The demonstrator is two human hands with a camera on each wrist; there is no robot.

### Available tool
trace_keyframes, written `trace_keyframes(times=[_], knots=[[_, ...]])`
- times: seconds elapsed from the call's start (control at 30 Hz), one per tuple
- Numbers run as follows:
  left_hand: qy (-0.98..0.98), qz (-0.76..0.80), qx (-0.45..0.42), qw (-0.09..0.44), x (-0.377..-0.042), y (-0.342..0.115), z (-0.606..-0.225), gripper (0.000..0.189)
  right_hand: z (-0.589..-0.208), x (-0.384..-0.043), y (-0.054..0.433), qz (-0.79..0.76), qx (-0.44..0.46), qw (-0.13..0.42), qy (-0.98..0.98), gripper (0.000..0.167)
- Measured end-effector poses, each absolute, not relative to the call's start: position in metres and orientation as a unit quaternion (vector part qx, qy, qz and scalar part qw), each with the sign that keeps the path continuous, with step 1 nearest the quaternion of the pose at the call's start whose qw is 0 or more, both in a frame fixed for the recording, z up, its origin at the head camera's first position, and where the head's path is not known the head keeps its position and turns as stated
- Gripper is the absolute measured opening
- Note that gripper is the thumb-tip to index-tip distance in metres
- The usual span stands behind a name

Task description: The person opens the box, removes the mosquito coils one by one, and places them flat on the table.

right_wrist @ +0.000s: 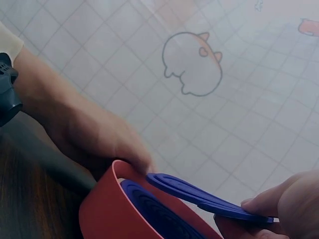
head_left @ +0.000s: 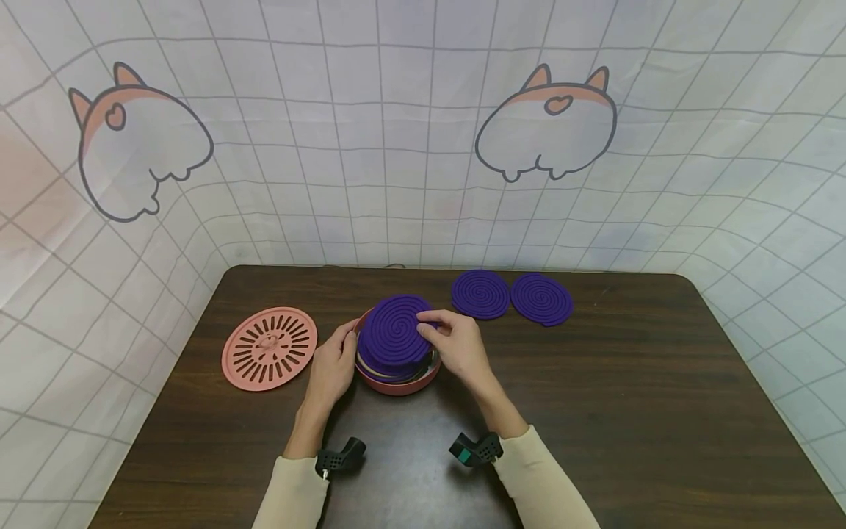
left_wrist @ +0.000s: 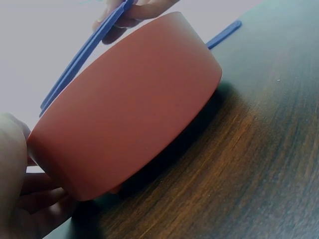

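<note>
A pink round container [head_left: 396, 389] stands on the table in the head view, tilted with one edge raised in the left wrist view [left_wrist: 129, 104]. My left hand [head_left: 333, 367] grips its left side, thumb at the rim and fingers beneath. With thumb and fingers, my right hand [head_left: 463, 345] pinches the right edge of a purple spiral coaster [head_left: 395, 334], held slanted over the container's mouth. Below it, another purple coaster [right_wrist: 149, 209] shows inside the container in the right wrist view. Whatever lies deeper is mostly hidden.
Left of the container lies a pink slotted round lid [head_left: 269, 349]. Two more purple spiral coasters, one [head_left: 481, 294] beside the other [head_left: 542, 299], lie near the table's back edge. A white gridded curtain [head_left: 410, 147] hangs behind the dark wooden table [head_left: 628, 411].
</note>
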State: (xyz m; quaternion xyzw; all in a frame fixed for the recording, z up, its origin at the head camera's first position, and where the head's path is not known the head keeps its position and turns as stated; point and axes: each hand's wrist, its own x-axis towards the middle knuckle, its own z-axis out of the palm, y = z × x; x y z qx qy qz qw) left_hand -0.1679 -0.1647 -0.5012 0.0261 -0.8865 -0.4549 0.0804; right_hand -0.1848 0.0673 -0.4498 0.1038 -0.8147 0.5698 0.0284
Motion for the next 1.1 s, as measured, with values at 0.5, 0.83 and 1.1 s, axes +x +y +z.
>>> trace_keyframes(times=[0.5,0.83,1.1], knots=[[-0.887,-0.454,0.03,0.076,-0.167,-0.164,-0.501,0.039,-0.447,-0.186,0.074,0.584,0.089,0.047,-0.806,0.019],[-0.887,-0.453,0.03,0.082,-0.168,-0.164,-0.501,0.039,-0.442,-0.187,0.078,0.597,0.067,0.037,-0.799,0.019],[-0.889,-0.45,0.032,0.079,-0.168,-0.164,-0.502,0.039,-0.441,-0.187,0.078,0.597,0.07,0.041,-0.798,0.018]])
